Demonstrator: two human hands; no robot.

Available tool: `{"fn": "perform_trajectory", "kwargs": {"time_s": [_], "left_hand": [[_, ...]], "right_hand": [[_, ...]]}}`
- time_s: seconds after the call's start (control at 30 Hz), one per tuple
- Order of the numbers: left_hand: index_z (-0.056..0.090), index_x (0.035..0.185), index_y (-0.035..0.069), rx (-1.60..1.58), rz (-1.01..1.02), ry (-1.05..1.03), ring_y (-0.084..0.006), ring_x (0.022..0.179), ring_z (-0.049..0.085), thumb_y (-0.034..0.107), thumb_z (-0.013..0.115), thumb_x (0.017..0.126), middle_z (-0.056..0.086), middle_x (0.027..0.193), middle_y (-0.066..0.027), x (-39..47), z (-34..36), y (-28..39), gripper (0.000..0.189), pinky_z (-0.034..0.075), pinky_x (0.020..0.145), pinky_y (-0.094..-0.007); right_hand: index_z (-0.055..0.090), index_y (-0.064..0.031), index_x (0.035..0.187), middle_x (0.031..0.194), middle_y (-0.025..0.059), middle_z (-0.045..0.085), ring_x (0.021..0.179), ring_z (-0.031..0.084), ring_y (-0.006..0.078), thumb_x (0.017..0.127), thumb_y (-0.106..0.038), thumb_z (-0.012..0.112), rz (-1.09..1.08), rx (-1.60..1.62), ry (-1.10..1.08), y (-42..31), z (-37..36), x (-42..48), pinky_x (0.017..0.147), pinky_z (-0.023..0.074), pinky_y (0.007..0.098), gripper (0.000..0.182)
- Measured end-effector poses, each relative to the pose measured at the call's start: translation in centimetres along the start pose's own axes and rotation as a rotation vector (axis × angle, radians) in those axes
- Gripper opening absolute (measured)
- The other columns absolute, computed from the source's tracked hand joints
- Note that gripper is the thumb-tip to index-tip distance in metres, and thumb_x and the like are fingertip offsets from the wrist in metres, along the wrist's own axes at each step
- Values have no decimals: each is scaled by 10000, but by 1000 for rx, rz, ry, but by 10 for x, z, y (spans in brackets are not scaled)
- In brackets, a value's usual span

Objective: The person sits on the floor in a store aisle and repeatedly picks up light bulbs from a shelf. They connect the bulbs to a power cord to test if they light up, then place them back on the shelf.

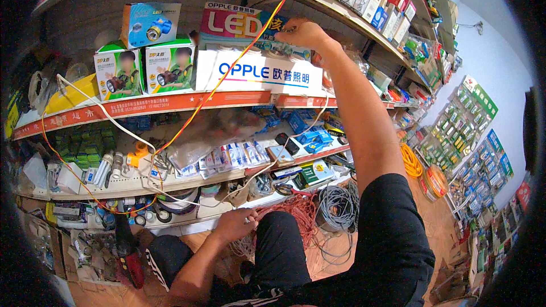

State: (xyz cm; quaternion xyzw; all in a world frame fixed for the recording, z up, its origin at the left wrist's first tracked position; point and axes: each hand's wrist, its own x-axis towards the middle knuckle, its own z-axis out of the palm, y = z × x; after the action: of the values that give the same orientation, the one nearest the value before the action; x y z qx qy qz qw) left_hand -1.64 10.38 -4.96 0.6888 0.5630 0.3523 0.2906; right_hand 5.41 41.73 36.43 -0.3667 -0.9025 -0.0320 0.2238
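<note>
My right hand (308,36) is raised to the upper shelf, its fingers curled in front of a colourful LED lamp display box (232,23). Whether anything is pinched in those fingers cannot be told. Below it stands a white OPPLE display panel (260,72). A twisted red-and-yellow wire (232,66) runs down across the panel from the top of the view. My left hand (236,224) is low, by my bent knee (279,238), with its fingers curled. A small pale spot shows at its fingers, too small to identify. A white cord (108,117) hangs in loops across the shelves.
Boxed headlamps (170,68) stand left on the upper shelf (140,111). The shelf below holds blister packs (232,155) and compact fluorescent bulbs (103,168). Coils of red wire (294,217) and grey cable (339,207) lie low ahead. Hanging packaged goods (458,123) line the right wall.
</note>
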Motion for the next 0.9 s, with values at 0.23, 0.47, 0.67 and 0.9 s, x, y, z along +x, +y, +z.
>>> {"fn": "perform_trajectory", "kwargs": {"time_s": [0.23, 0.47, 0.67, 0.9], "left_hand": [[656, 1017, 130, -16, -12, -35, -286, 843, 670, 305, 651, 811, 699, 907, -62, 1, -2, 5, 270, 520, 726, -388], [671, 1103, 148, 2, 10, -60, -282, 838, 681, 491, 595, 843, 705, 937, -95, 1, 2, -6, 437, 528, 752, -392], [656, 1002, 120, -28, 63, 22, -275, 828, 669, 284, 652, 804, 695, 881, -65, 0, 4, -7, 258, 521, 720, -385], [663, 1114, 171, -3, 44, -19, -304, 833, 674, 482, 574, 861, 699, 930, -112, -1, 4, -14, 411, 524, 746, -413]], "right_hand": [[623, -88, 1237, 1173, 172, 660, 1086, 626, 311, 701, -624, 732, -63, 147, -64, -3, -6, -13, 959, 473, 368, 766], [597, -123, 1278, 1226, 186, 628, 1139, 599, 329, 737, -632, 679, -20, -49, -41, -11, -2, -8, 994, 451, 375, 748], [579, -190, 1311, 1240, 182, 622, 1148, 594, 336, 736, -671, 643, -3, 5, 16, -3, 6, -1, 1000, 448, 384, 752], [575, -155, 1316, 1252, 189, 614, 1160, 590, 324, 707, -626, 707, 67, -70, -45, -25, -2, -8, 997, 448, 373, 781]]}}
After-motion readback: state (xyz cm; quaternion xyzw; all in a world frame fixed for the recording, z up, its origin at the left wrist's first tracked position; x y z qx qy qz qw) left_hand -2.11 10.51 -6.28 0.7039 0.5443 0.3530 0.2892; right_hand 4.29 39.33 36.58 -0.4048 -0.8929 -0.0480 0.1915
